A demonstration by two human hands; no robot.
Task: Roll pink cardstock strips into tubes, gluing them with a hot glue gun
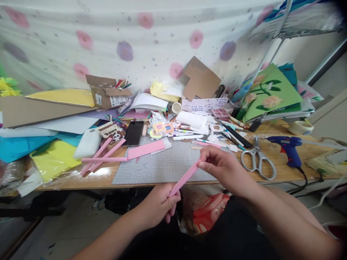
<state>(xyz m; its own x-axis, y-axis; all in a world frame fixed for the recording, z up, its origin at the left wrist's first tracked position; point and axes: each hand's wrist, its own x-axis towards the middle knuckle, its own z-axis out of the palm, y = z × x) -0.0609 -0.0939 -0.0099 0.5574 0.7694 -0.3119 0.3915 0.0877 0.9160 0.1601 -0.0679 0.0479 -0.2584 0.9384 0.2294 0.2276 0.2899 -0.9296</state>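
Observation:
A narrow pink paper strip, perhaps folded or rolled, slants upward to the right between my two hands. Its lower end is wrapped in the fingers of my left hand, just off the table's front edge. My right hand pinches the upper end over the grey cutting mat. On the mat's left side lies a wider flat pink piece. Beside it, several slim pink strips cross one another on the wooden table.
Scissors and a blue glue gun with a cord lie to the right. A black phone, markers and paper scraps crowd the mat's back edge. Coloured sheets pile up at left; a cardboard box stands behind.

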